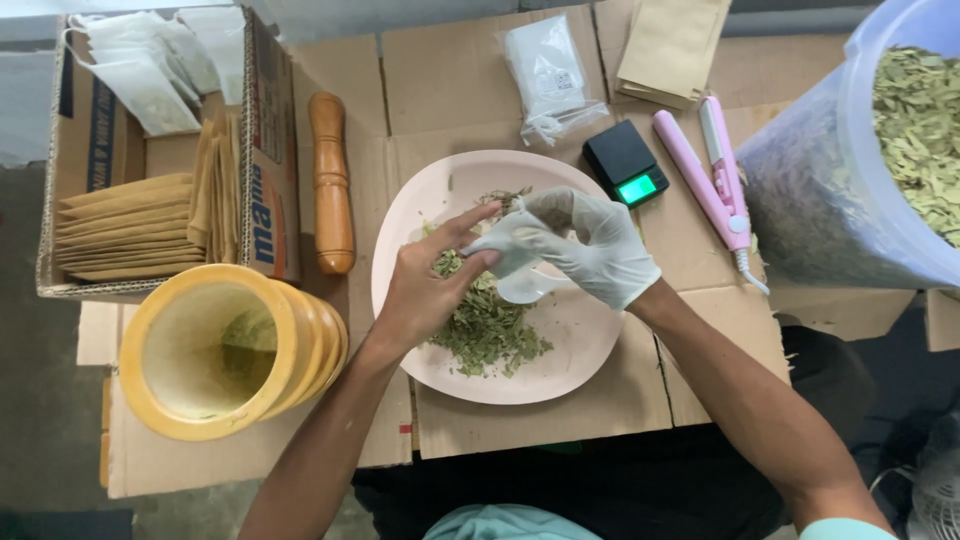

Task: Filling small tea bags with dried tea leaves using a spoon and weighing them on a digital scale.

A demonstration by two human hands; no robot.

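Two hands working a small white pouch over a plate of dried leaves.

At frame centre, the bare left hand (425,290) and gloved right hand (600,250) both pinch the white pouch (505,245) above the pink plate (580,340), over the dried green leaves (485,330).

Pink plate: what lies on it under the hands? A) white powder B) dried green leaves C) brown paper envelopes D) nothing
B: a heap of dried green leaves lies on the pink plate, just below the bare left hand and the white-gloved right hand, which hold a small white sachet between them.
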